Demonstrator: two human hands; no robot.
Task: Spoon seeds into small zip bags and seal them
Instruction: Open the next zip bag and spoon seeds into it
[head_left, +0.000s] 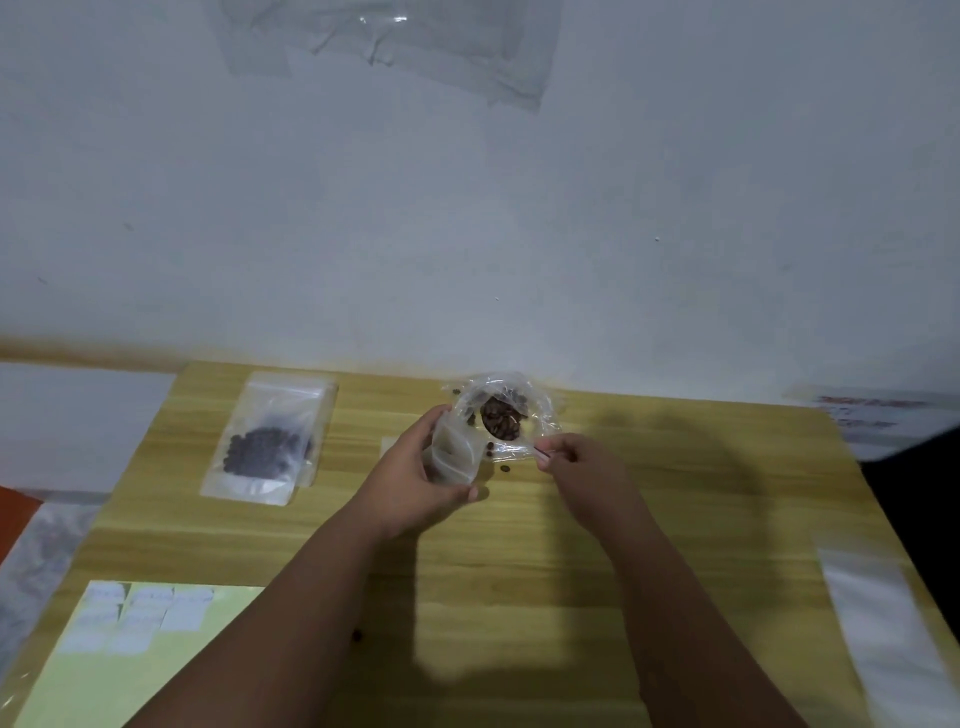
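Note:
My left hand (410, 486) grips a small clear zip bag (451, 457), held upright with its mouth toward the seeds. My right hand (584, 470) pinches a thin spoon handle (543, 453); the spoon's bowl (501, 422) is heaped with dark brown seeds. The spoon sits in a crumpled clear plastic bag (540, 410) of loose seeds at the table's far edge. A few stray seeds (503, 469) lie on the wood below it. A filled zip bag (270, 441) with dark seeds lies flat to the left.
The wooden table (675, 519) meets a white wall at the back. A pale green sheet with white labels (140, 613) lies at the near left. A white plastic strip (893, 639) lies along the right edge. One seed (357, 635) sits by my left forearm.

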